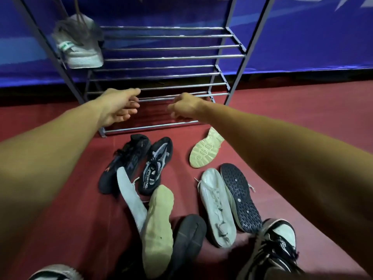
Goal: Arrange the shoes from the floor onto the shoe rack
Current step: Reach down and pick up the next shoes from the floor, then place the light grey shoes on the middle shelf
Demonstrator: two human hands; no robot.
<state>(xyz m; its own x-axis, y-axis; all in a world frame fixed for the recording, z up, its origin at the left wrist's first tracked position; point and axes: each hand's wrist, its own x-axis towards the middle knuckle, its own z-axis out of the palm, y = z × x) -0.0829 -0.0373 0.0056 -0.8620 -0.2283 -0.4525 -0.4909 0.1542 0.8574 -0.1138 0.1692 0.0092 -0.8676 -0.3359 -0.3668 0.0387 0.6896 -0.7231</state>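
Observation:
A metal shoe rack with bar shelves stands against a blue wall. One grey-white shoe sits at the left end of an upper shelf. Several shoes lie scattered on the red floor: two black ones, an upturned beige sole, a white shoe, and a dark studded sole. Both my hands hover in front of the lowest shelves and hold nothing. My left hand has relaxed, spread fingers. My right hand has loosely curled fingers.
Closer to me lie a pale green sole, a white shoe on its side, a dark grey sole and a black-and-white sneaker. Red floor stretches to the right of the rack.

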